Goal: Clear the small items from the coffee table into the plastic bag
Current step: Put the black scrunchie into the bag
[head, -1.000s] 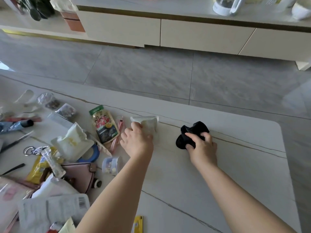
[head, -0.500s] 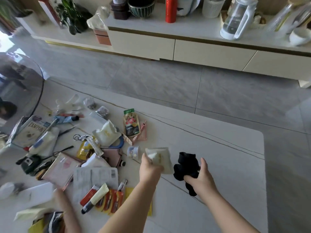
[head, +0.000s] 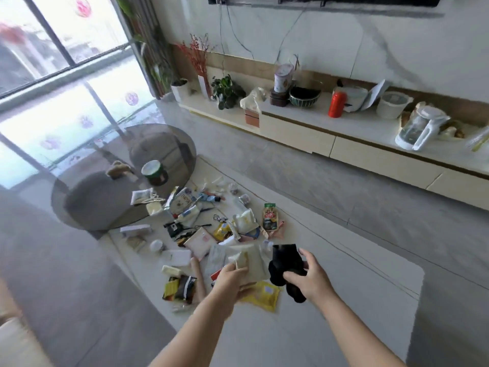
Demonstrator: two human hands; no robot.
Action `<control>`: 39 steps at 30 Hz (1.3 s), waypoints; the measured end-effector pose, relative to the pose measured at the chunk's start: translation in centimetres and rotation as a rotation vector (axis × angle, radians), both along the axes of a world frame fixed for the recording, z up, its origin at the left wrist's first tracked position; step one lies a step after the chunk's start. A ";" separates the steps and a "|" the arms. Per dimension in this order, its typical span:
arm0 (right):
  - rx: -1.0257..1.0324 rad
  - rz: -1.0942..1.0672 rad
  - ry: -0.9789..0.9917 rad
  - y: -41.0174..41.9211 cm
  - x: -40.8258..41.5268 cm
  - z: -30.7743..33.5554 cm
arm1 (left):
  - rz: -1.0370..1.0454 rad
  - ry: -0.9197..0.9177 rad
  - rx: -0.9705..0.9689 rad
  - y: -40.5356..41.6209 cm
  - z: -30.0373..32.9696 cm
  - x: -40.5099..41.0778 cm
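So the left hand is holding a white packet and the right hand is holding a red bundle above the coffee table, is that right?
Not quite. The head view shows the bundle in the right hand is black, not red. The rest holds: the left hand holds a white packet, both above the coffee table.

Cream-white packet [head: 251,263] held up in the left hand [head: 229,280], crumpled black plastic bag [head: 287,271] gripped in the right hand [head: 308,278], small items [head: 225,229] scattered across the pale table [head: 357,282]
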State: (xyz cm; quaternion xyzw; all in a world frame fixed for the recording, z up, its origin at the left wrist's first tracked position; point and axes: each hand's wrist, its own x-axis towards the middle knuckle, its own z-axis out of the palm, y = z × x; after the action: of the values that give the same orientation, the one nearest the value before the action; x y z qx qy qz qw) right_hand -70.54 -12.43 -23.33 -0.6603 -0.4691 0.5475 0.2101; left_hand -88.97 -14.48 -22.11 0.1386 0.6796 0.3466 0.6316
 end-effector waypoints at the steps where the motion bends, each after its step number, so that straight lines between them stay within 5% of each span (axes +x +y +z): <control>1: 0.011 0.039 -0.001 -0.6 -1.1 1.6 | 0.048 0.003 0.007 -1.2 1.7 -1.1; 9: 0.132 0.349 0.010 -5.2 -11.2 9.1 | 0.226 0.118 0.104 -11.6 9.4 -11.2; 20: 0.190 0.829 0.050 -12.9 -30.9 14.6 | 0.687 0.089 0.210 -26.8 11.1 -26.5; 29: 0.124 1.050 0.078 -23.0 -45.9 13.1 | 0.983 0.112 0.126 -39.4 9.7 -38.1; 39: 0.008 1.225 0.060 -30.2 -56.0 11.0 | 1.374 0.138 0.063 -49.0 7.0 -41.9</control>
State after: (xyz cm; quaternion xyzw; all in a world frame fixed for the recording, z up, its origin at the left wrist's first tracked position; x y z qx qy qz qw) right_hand -126.50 -42.68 -12.33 -0.2540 -0.7594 0.5853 -0.1272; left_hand -130.86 -63.49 -15.14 -0.2833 0.6417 0.6780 0.2197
